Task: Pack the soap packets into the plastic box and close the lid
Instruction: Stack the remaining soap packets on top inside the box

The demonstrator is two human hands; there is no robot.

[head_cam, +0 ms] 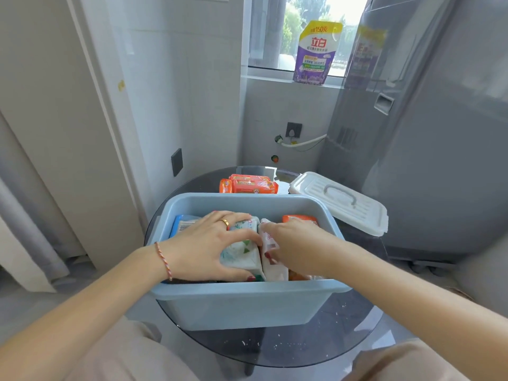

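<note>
A light blue plastic box (242, 301) stands open on a round dark glass table (316, 345). Both hands are inside it. My left hand (206, 243) grips a white and green soap packet (242, 251) from above. My right hand (299, 243) presses on a white and red soap packet (270, 248) standing beside it. A blue packet (182, 224) lies at the box's left end and an orange packet (299, 219) at the right. Two orange soap packets (248, 184) lie on the table behind the box. The white lid (341, 202) with a handle rests at the back right.
A grey washing machine (428, 133) stands to the right, close to the lid. A purple detergent pouch (316, 53) stands on the window sill. A white wall and door frame are to the left. My knees are below the table's near edge.
</note>
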